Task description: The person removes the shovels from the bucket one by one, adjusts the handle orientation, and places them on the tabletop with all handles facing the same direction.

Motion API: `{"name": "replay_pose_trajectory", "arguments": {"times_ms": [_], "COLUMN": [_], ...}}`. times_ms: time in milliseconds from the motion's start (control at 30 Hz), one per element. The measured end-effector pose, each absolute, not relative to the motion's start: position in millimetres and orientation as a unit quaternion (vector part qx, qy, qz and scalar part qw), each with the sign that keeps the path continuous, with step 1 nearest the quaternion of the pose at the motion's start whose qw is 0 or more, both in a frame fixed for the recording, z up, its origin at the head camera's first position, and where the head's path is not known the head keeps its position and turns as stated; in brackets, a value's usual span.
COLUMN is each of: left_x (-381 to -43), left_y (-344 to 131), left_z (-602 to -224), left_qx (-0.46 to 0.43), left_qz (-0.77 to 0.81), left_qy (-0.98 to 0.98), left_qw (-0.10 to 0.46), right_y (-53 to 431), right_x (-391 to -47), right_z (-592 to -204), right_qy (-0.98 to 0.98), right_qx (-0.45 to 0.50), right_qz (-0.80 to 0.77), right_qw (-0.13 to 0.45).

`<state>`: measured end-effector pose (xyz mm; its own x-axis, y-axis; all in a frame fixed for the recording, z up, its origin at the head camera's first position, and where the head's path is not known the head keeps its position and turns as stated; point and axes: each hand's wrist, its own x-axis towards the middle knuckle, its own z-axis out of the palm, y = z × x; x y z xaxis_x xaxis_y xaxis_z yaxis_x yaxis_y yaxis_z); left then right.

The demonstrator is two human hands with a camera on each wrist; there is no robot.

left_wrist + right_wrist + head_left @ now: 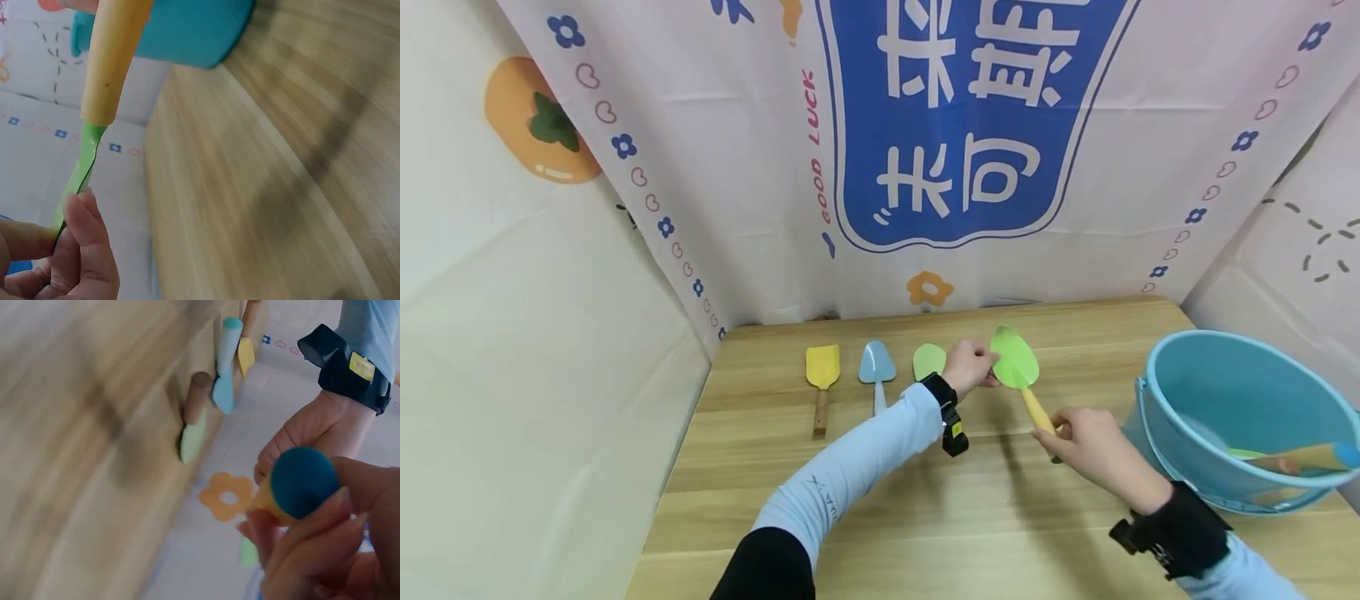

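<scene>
A garden trowel with a bright green blade [1017, 360] and a yellow handle [117, 62] is held above the table between both hands. My left hand [970, 365] pinches the edge of its blade between thumb and fingers [87, 244]. Lower down, my right hand [1093, 446] grips the handle near its end, where a dark blue cap [304, 482] shows in the right wrist view. To the left lie a pale green trowel [929, 359], partly hidden by my left arm, a light blue trowel [877, 363] and a yellow flat shovel [823, 367].
At the right of the wooden table [737, 475] stands a light blue bucket [1159, 454]. Inside it lean tools, among them one with a yellow, blue-ended handle [1309, 457]. A printed cloth [760, 275] hangs behind the table's back edge, with plain sheeting on the left.
</scene>
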<state>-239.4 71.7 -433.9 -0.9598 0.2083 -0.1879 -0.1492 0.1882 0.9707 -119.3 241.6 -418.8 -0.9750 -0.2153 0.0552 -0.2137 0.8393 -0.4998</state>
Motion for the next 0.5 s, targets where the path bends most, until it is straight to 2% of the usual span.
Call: {"name": "replay_pose_trajectory", "arguments": {"times_ms": [167,500], "left_x": [-251.5,-275.0], "left_y": [71.8,74.6], "left_z": [-449.9,-485.4], "left_qx": [-0.026,-0.06], "left_qz": [0.643,0.586], "left_qy": [0.758,0.804], "left_qw": [0.103,0.083], "right_y": [232.8,217.1], "right_x": [-140.0,-176.6], "right_z": [-440.8,-477.0], "right_qy": [0.949,0.946], "right_qx": [-0.079,-0.055], "right_qz": [-0.305,-0.318], "right_qw": [0.0,-0.005]}}
